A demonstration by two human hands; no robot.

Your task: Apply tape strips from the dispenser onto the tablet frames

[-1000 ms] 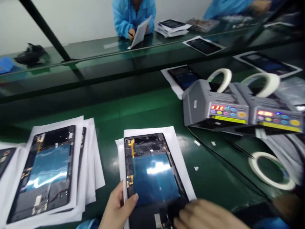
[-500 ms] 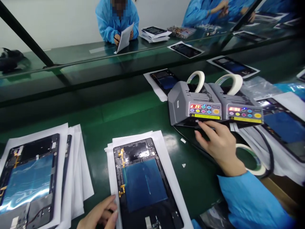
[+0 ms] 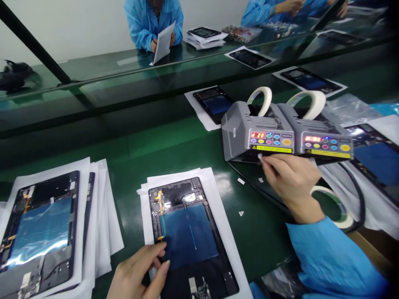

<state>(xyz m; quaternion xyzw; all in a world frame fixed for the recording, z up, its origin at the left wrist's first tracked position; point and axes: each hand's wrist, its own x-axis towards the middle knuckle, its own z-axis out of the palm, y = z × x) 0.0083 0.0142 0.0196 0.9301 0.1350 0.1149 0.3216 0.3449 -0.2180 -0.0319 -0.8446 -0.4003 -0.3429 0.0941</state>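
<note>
An opened tablet [image 3: 188, 232] with a blue film over its middle lies on white paper sheets [image 3: 218, 195] in front of me. My left hand [image 3: 140, 274] rests on the tablet's left edge, thumb and forefinger apart on the film's corner. My right hand [image 3: 288, 180] reaches to the outlet of the left of two grey tape dispensers [image 3: 258, 131], fingers pinched on a small white piece of tape [image 3: 260, 157]. The second dispenser [image 3: 321, 133] stands right beside it, each carrying a white tape roll.
More opened tablets on paper [image 3: 40, 232] are stacked at the left. A loose tape roll [image 3: 333, 203] and cables lie at the right. Other tablets [image 3: 213, 101] lie on the green belt. People in blue coats [image 3: 152, 20] work at the far bench.
My right hand left the tablet, reached the left dispenser and pinched a tape piece. My left hand slid up onto the tablet's film corner. The view shifted right.
</note>
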